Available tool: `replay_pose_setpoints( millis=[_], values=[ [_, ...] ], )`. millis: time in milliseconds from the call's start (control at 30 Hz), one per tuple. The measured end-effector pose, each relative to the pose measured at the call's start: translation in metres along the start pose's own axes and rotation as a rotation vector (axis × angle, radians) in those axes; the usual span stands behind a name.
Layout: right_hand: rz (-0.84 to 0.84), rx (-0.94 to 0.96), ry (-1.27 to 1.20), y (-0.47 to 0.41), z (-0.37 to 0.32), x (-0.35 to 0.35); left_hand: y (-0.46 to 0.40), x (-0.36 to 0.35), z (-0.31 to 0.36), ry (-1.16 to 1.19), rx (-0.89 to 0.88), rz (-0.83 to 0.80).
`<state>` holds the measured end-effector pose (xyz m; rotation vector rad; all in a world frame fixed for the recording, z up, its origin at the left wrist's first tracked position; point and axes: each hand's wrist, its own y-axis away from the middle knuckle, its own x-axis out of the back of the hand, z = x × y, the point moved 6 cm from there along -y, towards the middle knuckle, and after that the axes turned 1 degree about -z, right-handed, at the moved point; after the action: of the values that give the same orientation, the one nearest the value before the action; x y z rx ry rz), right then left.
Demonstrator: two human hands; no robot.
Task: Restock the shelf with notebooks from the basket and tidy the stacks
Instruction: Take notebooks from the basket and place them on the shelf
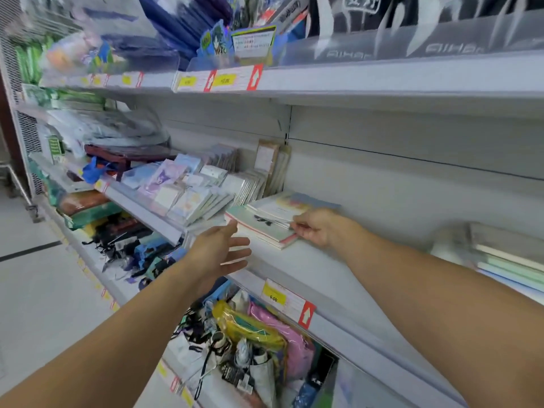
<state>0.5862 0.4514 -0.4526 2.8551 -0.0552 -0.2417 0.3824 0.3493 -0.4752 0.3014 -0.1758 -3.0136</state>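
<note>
Head view shows the right hand (319,228) pinching the near right edge of a low, fanned stack of thin pale paper-covered notebooks (265,228) lying on the white metal shelf (338,278), while the left hand (220,248) hovers with fingers straight just beside the stack's front left corner, holding nothing; the basket is not in sight. Since the stack sits skewed and close to the shelf's front lip, a one-sided push from the right could probably slide the top covers further askew, or nudge them into the slanted rows of small wrapped notepads (191,198) on the left.
</note>
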Motion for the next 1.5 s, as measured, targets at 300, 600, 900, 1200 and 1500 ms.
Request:
replay_pose_setpoints(
  millis=[300,600,900,1200,1500],
  values=[
    [0.071,0.286,1.056,-0.020,-0.013,-0.010,-0.003,0.018,-0.006,-0.054,-0.006,0.042],
    [0.156,0.551,1.396,-0.012,-0.010,-0.025,0.014,0.040,-0.009,-0.130,-0.016,0.085],
    [0.225,1.045,0.534,0.190,0.057,-0.009,0.106,0.065,-0.115,-0.239,0.063,0.179],
    [-0.125,-0.215,0.827,0.273,0.440,0.071,0.287,0.120,-0.387,-0.624,0.609,0.234],
    [-0.133,-0.614,0.663,0.327,0.518,0.098,0.339,0.118,-0.424,-0.731,0.747,0.164]
  ],
)
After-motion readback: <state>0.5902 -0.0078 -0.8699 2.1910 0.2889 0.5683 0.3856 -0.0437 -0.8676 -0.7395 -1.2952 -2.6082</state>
